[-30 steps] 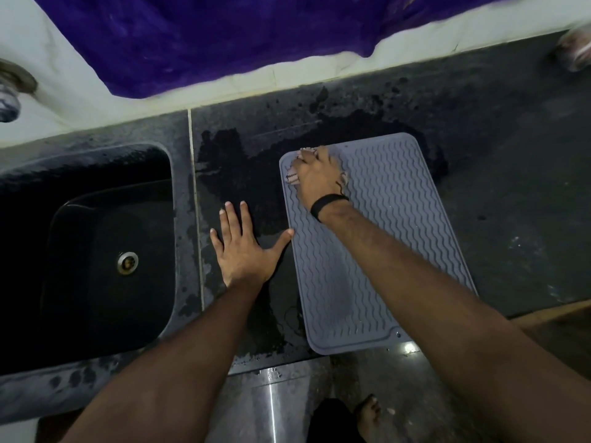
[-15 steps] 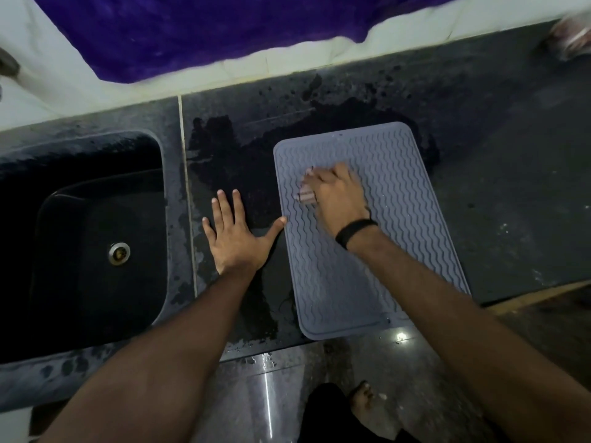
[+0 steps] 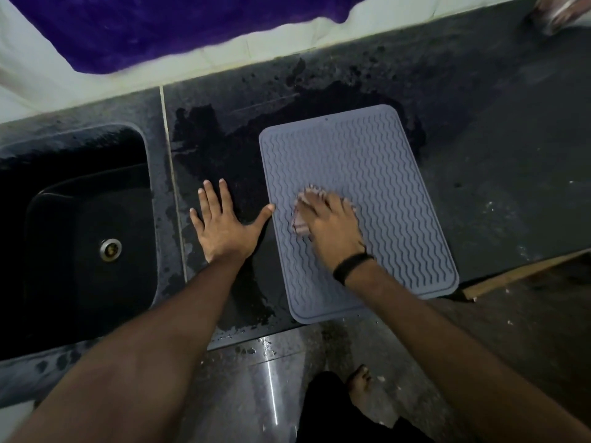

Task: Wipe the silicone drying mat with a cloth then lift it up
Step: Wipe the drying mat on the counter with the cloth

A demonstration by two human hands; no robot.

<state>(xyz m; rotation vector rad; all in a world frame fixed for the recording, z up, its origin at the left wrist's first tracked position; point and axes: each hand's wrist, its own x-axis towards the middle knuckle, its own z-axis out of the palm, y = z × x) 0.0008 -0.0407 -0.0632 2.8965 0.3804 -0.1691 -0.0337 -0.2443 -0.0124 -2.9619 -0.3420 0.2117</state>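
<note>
Mat, grey with wavy ridges, lies flat on our dark counter, its near edge reaching just past the counter's front lip. Nearest us, below the lip, we see a shiny metal front and one bare foot on the floor.

Our two forearms reach in from the near side. On our right wrist sits a black band. Our right hand lies on the middle of the mat, toward its left half, fingers spread over a small bunched cloth; pinkish folds of the cloth show past the thumb side and the fingertips. The hand presses the cloth down on the mat. The picture is blurred there, so we cannot tell whether the fingers curl round the cloth or lie flat on it.

Our left hand rests flat on the counter just left of the mat, fingers straight and spread, holding nothing. Its thumb tip touches, or nearly touches, the mat's left edge.

Left of that hand, past a pale seam, a black sink is set into the counter, with a metal drain at its bottom.

A wet patch darkens the counter around the mat's far-left corner. Farther back a pale wall rises, with purple fabric across it. At the far right corner something blurred lies on the counter.
</note>
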